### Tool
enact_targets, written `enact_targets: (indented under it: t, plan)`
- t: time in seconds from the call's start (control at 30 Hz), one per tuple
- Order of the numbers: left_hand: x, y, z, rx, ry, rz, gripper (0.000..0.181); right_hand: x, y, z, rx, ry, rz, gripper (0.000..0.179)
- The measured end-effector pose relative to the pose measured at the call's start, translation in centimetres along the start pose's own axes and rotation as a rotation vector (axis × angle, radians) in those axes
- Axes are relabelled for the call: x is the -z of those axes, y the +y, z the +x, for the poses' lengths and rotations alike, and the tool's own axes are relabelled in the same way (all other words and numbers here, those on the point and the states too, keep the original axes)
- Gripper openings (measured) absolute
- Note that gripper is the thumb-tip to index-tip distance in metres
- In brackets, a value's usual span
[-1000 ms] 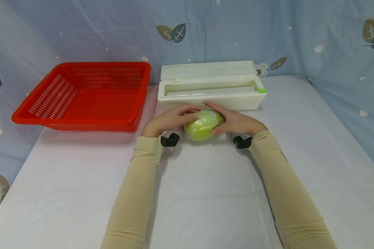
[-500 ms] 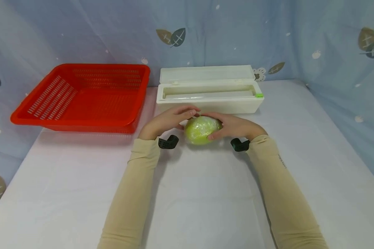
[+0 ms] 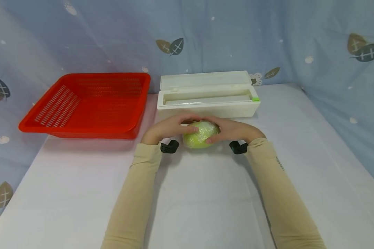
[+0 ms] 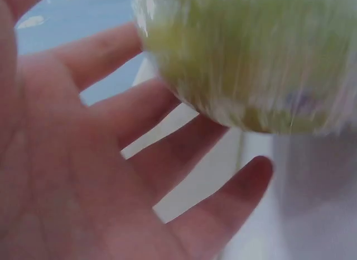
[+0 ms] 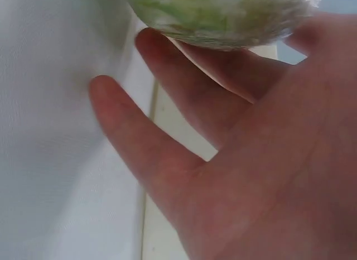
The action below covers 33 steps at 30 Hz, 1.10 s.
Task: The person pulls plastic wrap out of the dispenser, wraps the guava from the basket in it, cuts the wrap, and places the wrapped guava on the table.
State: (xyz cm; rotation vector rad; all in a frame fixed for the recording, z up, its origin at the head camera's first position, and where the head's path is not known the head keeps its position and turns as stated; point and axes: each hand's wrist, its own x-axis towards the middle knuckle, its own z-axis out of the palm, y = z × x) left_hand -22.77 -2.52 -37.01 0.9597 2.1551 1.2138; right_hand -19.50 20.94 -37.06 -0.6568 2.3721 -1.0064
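Observation:
A rounded yellow-green fruit or vegetable (image 3: pixel 198 139) is wrapped in shiny cling film, in the middle of the head view. My left hand (image 3: pixel 169 128) holds its left side, thumb in front and fingers reaching round the back. From the right, my right hand (image 3: pixel 233 130) grips it the same way, its thumb across the front. In the left wrist view, fingers (image 4: pixel 139 106) spread beneath the film-covered bundle (image 4: pixel 245 59), whose film looks streaked. In the right wrist view, the little finger (image 5: pixel 125 118) stands apart from the wrapped underside (image 5: pixel 206 23).
Just behind the hands stands a long white cling film box (image 3: pixel 205 112), its lid (image 3: pixel 205 80) raised and a roll inside. A red plastic basket (image 3: pixel 81 130) sits at the back left. The white-covered table (image 3: pixel 205 207) meets a blue patterned curtain (image 3: pixel 224 34).
The left fingers have shifted and its thumb has come back onto the front of the wrapped bundle. The bundle has turned a little between the hands. The head view has tilted slightly upward.

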Motion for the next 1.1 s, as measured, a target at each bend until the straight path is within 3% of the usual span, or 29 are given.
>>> enact_targets:
  t: [0.07,0.17,0.3,0.43,0.77,1.1]
  plan:
    - [0.1,-0.1,0.2,-0.007,-0.028,0.048,0.048,0.2,0.0,0.1,-0.004,-0.003,-0.005,0.079]
    - [0.2,-0.3,0.1,0.015,-0.034,0.034,0.045,0.2,0.0,0.4,-0.027,0.005,-0.013,0.077]
    - [0.3,-0.6,-0.2,0.041,0.005,-0.018,0.044,0.0,0.0,1.2,-0.060,0.046,-0.019,0.077]
    - [0.2,-0.9,-0.2,0.069,0.042,-0.012,0.049,-0.2,-0.1,1.6,-0.065,0.080,-0.025,0.081]
    - [0.2,-0.1,0.9,0.074,0.031,0.079,0.072,0.8,0.1,0.1,-0.069,0.079,-0.007,0.090]
    - [-0.2,-0.3,0.9,0.147,0.029,0.263,0.064,0.8,2.0,-0.4,-0.029,0.061,0.082,0.080]
